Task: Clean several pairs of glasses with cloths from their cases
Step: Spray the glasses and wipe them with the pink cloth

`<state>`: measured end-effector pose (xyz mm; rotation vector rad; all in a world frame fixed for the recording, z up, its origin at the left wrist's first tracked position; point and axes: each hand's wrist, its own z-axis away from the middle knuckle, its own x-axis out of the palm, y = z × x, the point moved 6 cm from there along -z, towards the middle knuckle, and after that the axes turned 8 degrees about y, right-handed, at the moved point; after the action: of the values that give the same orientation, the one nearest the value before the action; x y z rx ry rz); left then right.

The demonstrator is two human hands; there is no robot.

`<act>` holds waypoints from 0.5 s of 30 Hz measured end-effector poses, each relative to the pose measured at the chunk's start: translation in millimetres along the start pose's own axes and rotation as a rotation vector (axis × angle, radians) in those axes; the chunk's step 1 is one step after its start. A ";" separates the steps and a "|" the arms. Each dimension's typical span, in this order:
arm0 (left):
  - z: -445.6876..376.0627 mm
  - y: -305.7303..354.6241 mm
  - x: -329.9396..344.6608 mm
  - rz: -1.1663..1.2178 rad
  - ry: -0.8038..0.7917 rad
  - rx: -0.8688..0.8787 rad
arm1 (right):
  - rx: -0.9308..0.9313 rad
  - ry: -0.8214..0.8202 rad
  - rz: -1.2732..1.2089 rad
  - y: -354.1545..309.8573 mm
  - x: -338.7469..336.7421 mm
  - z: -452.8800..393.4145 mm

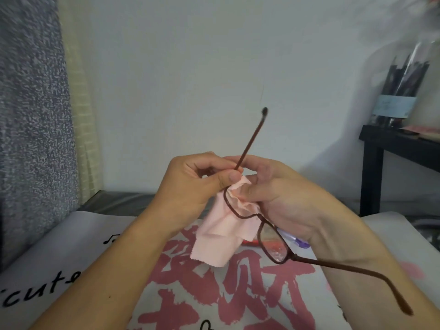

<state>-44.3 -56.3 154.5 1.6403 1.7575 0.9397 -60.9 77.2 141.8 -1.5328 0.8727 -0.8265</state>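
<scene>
I hold a pair of brown-framed glasses (273, 244) in mid-air above the table. My left hand (190, 184) pinches the frame near the hinge of one temple, which sticks up toward the wall. My right hand (278, 191) pinches a pale pink cloth (221, 234) round the upper lens, thumb on the near side. The cloth's free end hangs down below the hands. The lower lens is bare, and its temple points down to the right.
A white table cover (71, 246) with large red characters and black lettering lies below. A purple and a red object (301, 242) peek out behind the glasses. A black side table (390, 144) with a jar of dark sticks (400, 86) stands at right.
</scene>
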 end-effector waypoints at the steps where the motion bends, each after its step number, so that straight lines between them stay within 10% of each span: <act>1: 1.1 -0.7 0.9 -0.025 0.003 0.017 | 0.003 -0.020 0.004 0.7 2.7 1.0; 15: 4.7 15.4 6.1 -0.034 -0.219 -0.146 | -0.020 0.018 0.093 -6.5 -2.0 7.1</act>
<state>-31.9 -49.5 164.3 1.5516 1.5288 0.8187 -55.0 82.9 147.2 -1.4925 0.9610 -0.7676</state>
